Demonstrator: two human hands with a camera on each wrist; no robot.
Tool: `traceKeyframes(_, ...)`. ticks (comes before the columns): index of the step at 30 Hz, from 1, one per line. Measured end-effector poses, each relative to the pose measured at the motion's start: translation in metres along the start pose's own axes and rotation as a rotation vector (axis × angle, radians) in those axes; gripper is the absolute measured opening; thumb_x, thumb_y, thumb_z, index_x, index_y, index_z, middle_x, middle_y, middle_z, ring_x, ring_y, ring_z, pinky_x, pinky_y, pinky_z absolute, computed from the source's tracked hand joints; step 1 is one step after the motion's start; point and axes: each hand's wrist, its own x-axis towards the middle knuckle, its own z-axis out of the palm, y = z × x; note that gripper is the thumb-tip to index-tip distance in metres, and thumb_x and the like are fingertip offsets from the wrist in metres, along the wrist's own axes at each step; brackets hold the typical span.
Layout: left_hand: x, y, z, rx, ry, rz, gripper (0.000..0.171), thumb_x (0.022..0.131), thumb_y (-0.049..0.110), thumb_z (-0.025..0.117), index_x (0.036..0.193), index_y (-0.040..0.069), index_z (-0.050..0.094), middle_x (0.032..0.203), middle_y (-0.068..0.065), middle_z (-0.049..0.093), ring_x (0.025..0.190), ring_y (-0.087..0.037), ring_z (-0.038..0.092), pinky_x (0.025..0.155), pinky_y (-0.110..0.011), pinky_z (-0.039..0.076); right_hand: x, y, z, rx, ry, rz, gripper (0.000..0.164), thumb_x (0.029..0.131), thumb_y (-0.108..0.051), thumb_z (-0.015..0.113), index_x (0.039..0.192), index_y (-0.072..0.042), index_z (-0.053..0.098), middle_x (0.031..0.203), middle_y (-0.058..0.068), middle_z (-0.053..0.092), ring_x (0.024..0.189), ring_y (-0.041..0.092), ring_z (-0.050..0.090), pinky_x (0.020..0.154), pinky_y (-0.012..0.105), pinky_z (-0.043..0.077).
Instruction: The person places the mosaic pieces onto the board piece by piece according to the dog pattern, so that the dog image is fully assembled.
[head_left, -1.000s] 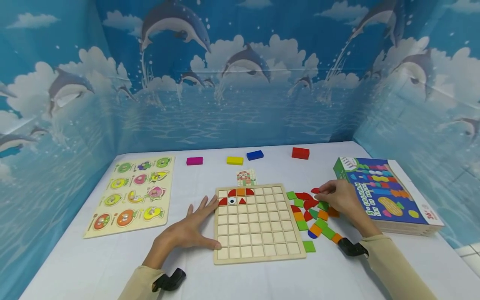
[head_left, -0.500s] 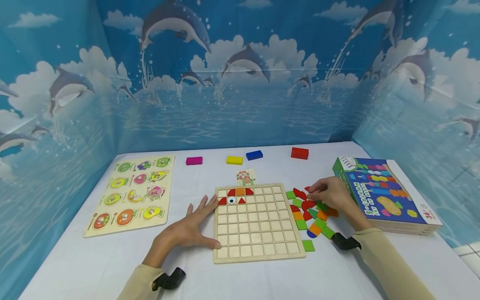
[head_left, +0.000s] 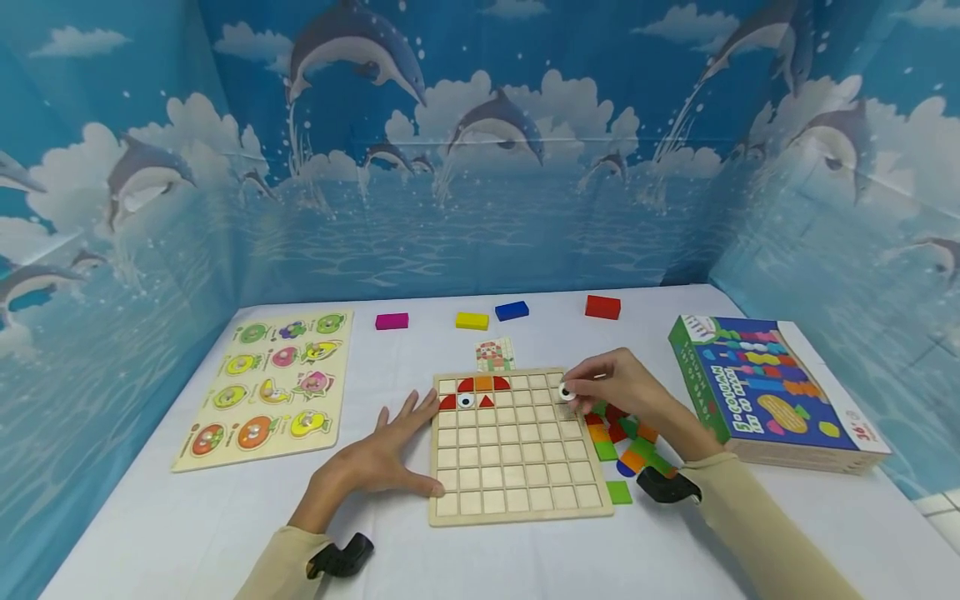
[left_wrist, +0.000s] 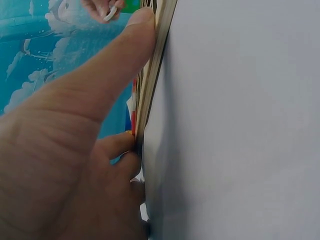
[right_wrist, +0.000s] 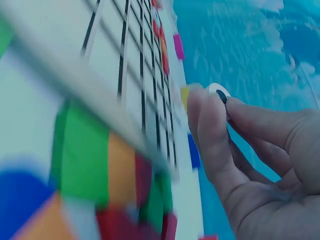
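A wooden grid board [head_left: 510,458] lies mid-table with a few pieces set in its top rows: red shapes, an orange square [head_left: 483,383] and a white eye tile [head_left: 466,401]. My left hand [head_left: 378,458] rests along the board's left edge, thumb at the lower corner and fingers spread toward the upper one. Between thumb and fingers my right hand [head_left: 618,387] pinches a second eye tile [head_left: 567,392], held over the board's upper right edge. In the right wrist view that eye tile [right_wrist: 219,91] shows at the fingertips, partly covered by them.
Loose green, orange, red and blue pieces [head_left: 633,454] lie right of the board, partly under the right hand. A picture card [head_left: 494,354] sits behind it. Several coloured blocks [head_left: 472,321] line the back. A fruit puzzle board [head_left: 270,392] is at left, a box [head_left: 780,387] at right.
My right hand has moved left from the loose pieces to the board's upper right edge, now with an eye tile in its fingers. The left hand stays on the board's edge.
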Motion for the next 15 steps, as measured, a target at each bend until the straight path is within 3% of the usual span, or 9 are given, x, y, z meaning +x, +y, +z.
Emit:
traceKeyframes(4,0.001,-0.001,0.002,0.006,0.009,0.005,0.129,0.072,0.045,0.101,0.173,0.017,0.026,0.182,0.003,0.011,0.168,-0.026,-0.006,0.133,-0.057,-0.012,0.012,-0.011,0.019,0.043,-0.058,-0.026,0.019,0.102,-0.005,0.075,0.115,0.008,0.078,0.092,0.021,0.080,0.074,0.029,0.080,0.074,0.035,0.068)
traceKeyframes(9,0.002,-0.001,0.003,0.014,0.008,0.015,0.129,0.072,0.046,0.101,0.173,0.016,0.026,0.182,0.003,0.011,0.168,-0.025,-0.006,0.133,-0.057,-0.012,0.023,-0.016,0.039,0.009,-0.027,-0.041,0.014,0.099,-0.006,0.078,0.107,0.004,0.081,0.086,0.019,0.079,0.067,0.026,0.073,0.058,0.030,0.060)
traceKeyframes(15,0.002,0.000,0.001,0.012,0.008,0.017,0.129,0.072,0.045,0.101,0.173,0.016,0.025,0.182,0.003,0.011,0.168,-0.025,-0.006,0.133,-0.056,-0.012,0.038,-0.021,0.060,-0.056,0.009,-0.075,0.008,0.097,-0.005,0.080,0.099,0.002,0.083,0.084,0.012,0.079,0.070,0.025,0.073,0.062,0.030,0.062)
